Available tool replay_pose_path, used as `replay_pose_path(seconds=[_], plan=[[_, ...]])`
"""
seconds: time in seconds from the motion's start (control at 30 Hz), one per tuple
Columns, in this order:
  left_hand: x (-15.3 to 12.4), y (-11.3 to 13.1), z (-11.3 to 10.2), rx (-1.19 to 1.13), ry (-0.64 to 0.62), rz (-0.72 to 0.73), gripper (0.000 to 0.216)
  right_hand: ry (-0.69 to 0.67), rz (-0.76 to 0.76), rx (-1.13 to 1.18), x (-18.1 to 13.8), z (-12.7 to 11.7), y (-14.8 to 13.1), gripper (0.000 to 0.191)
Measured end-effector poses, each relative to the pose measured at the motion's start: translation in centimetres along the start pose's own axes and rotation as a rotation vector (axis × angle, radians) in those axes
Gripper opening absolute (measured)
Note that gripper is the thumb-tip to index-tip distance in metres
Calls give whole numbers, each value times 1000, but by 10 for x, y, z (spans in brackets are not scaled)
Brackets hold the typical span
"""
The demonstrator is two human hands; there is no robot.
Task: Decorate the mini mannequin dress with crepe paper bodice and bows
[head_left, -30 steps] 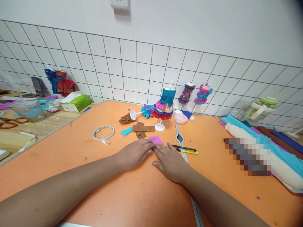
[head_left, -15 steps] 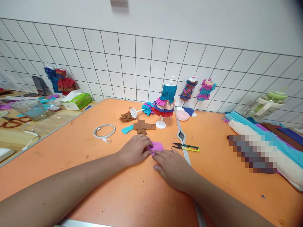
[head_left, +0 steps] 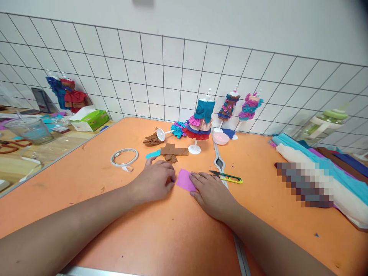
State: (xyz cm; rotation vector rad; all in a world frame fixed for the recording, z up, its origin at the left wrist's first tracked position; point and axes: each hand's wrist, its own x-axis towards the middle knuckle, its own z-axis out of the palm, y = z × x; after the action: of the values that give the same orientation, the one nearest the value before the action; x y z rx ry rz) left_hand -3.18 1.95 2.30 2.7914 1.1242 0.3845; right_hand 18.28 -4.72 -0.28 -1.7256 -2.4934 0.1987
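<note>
A small purple piece of crepe paper [head_left: 185, 180] lies flat on the orange table, between my two hands. My right hand [head_left: 211, 193] rests flat with its fingertips on the paper's right part, hiding that edge. Just left of the paper is my left hand [head_left: 155, 180], fingers loosely bent and thumb apart, holding nothing that I can see. Brown crepe paper strips [head_left: 175, 151] and a light blue scrap [head_left: 153, 154] lie beyond my left hand. Yellow-and-green thread snips [head_left: 228, 177] lie just past my right hand.
A roll of white tape [head_left: 124, 157] lies to the left. Behind stands a small dress form in a layered paper dress [head_left: 201, 119], with another toppled beside it. A pink bowl [head_left: 221, 138] is near the wall. Crepe paper rolls [head_left: 319, 172] lie right. A metal seam [head_left: 240, 249] crosses the table.
My left hand has let go of the purple paper and moved left. More of the paper shows now, lying flat. My right hand stays on it. The view has shifted slightly.
</note>
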Motion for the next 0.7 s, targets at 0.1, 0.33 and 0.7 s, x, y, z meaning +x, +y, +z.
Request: replay_pose_path(seconds=[0.1, 0.33, 0.7], plan=[[0, 5, -7, 70, 27, 72, 20, -13, 0, 17, 0, -1, 0, 53], [2, 2, 6, -27, -153, 245, 25, 1, -40, -17, -1, -4, -1, 50], [16, -40, 10, -52, -151, 486, 25, 58, -288, 63, -4, -15, 3, 22]])
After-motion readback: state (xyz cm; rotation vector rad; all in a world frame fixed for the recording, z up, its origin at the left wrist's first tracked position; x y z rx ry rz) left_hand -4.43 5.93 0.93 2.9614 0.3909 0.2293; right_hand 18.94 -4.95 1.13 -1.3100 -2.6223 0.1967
